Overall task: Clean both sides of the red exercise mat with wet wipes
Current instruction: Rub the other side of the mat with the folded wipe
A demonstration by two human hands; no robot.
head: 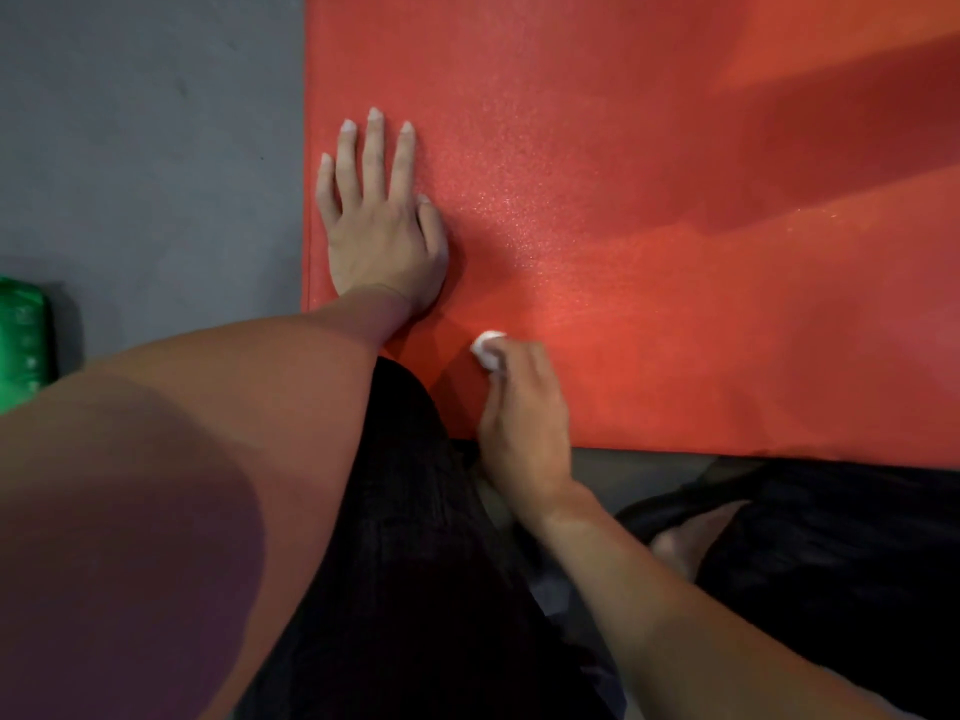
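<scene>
Your left hand (382,228) presses spread fingers near the red mat (675,200)'s left edge, your right hand (522,413) pinches a balled wipe (488,348); the underside looks uncleaned.

Grainy, damp-glistening red mat (649,210); matt floor (150,122).

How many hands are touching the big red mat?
2. The left hand lies flat, fingers straight, near the red foam exercise mat's left edge. The right hand presses a small white wet wipe onto it near the front edge.
</scene>
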